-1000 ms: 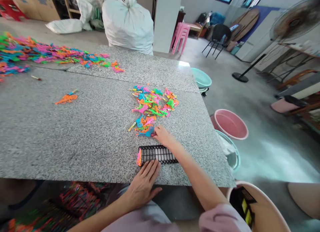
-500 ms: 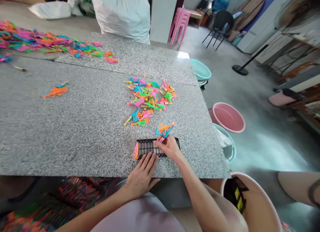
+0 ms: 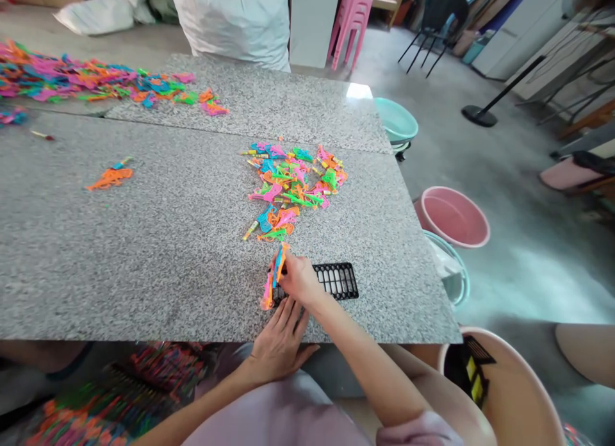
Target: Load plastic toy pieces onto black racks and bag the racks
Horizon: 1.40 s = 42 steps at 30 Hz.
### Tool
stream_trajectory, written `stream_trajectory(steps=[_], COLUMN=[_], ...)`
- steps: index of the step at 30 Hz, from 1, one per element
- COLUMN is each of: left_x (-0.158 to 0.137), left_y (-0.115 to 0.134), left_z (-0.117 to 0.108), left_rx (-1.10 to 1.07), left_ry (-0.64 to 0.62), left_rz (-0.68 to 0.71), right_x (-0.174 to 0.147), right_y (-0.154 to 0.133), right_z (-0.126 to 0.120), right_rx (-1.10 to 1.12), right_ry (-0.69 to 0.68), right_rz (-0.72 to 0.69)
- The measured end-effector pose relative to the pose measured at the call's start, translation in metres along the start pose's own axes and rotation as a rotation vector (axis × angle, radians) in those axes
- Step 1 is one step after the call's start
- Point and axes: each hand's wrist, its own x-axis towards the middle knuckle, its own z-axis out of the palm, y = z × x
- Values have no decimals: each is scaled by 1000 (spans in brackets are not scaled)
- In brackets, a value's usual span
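Note:
A black slotted plastic rack (image 3: 340,280) lies near the table's front edge. My left hand (image 3: 277,345) rests flat, fingers stretched, against the rack's near side. With closed fingers, my right hand (image 3: 302,280) grips blue and orange plastic toy pieces (image 3: 279,265) upright over the rack's left end. Their lower ends are hidden by my hand. Beside them, pink and orange toy pieces (image 3: 266,297) stand at the leftmost end. Beyond the rack spreads a loose pile of colourful plastic toy pieces (image 3: 293,177), some with yellow-labelled tubes.
A long heap of similar pieces (image 3: 96,81) covers the far left of the granite table (image 3: 182,254). One orange piece (image 3: 110,177) lies apart at left. Off the right edge are a pink basin (image 3: 454,218) and a large tub (image 3: 523,382). A white sack (image 3: 230,23) stands behind.
My right hand has moved left along the rack, carrying the blue and orange pieces to its left end and turning them upright. The left hand stays at the rack's near side.

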Motion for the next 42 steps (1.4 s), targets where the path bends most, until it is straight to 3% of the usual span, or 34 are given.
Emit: stream_trajectory(steps=[5, 13, 15, 18, 22, 26, 30, 33, 38, 42], left_x=[-1, 3, 4, 5, 6, 7, 8, 8, 9, 10], left_y=[0, 1, 1, 1, 0, 0, -2, -3, -4, 2], left_z=[-2, -6, -8, -9, -9, -10, -9, -9, -12, -11], left_rx=[-2, -4, 12, 38, 67, 69, 46, 33, 29, -23], left_ry=[-31, -39, -41, -31, 5, 20, 41, 36, 28, -31], left_rz=[18, -10, -31, -29, -13, -12, -9, -4, 6, -24], right_x=[4, 10, 28, 65, 82, 32, -7, 9, 38, -7], right_y=[-7, -6, -3, -2, 0, 17, 32, 36, 37, 41], right_z=[-9, -25, -39, -59, -79, -92, -91, -88, -104, -93], right_rx=[-280, -388, -406, -600, -771, -775, -684, -707, -745, -304], right_ry=[-141, -200, -125, 57, -37, 29, -11, 3, -149, 139], right_rz=[-162, -227, -278, -288, -379, -354, -318, -278, -258, -41])
